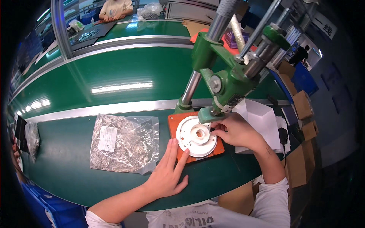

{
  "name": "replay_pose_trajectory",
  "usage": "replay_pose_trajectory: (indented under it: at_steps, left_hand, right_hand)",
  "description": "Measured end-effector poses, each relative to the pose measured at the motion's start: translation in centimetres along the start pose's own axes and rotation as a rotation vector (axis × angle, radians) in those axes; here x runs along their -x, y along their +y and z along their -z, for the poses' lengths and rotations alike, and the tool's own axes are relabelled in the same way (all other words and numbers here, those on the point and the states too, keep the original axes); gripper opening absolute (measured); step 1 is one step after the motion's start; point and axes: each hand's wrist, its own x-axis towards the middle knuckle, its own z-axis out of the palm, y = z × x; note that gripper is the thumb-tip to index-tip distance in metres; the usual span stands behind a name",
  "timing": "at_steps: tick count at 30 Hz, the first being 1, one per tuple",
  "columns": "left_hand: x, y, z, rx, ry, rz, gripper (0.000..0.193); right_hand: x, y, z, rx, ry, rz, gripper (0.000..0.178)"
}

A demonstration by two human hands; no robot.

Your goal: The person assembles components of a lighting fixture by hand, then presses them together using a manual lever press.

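A round white plastic disc (183, 147) with a raised hub and small holes lies on the orange base plate (172, 123) of a green hand press (232, 81). My left hand (167, 171) is open, its fingers stretched out, with fingertips at the disc's near left rim. At the disc's right side, just under the press head (207, 115), my right hand (237, 131) is closed in a pinch near the hub. Whatever sits between its fingertips is too small to make out. Left of the plate lies a clear bag of thin metal pins (125, 159) with a white label.
An open white box (260, 117) stands right of the press, near cardboard boxes (302, 104). Behind the metal rail runs a green conveyor belt (114, 72). Another person (116, 9) sits at the far side. A blue crate (53, 205) is at the lower left.
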Motion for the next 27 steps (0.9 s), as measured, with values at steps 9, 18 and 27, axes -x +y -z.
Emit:
replay_pose_trajectory:
  at_steps: [9, 18, 27]
  left_hand:
    - [0.8, 0.2, -0.2, 0.074, 0.100, 0.054, 0.102]
    - [-7.5, 0.2, 1.3, -0.084, 0.146, 0.102, 0.111]
    - [-9.9, -0.2, 1.2, -0.052, 0.128, 0.100, 0.093]
  right_hand:
    - [3.3, 0.0, -3.4, 0.007, 0.321, 0.145, 0.040]
    - [13.5, -0.1, -11.0, -0.278, 0.910, 0.163, 0.013]
    - [16.5, 1.0, -13.3, -0.530, 0.798, -0.001, 0.024]
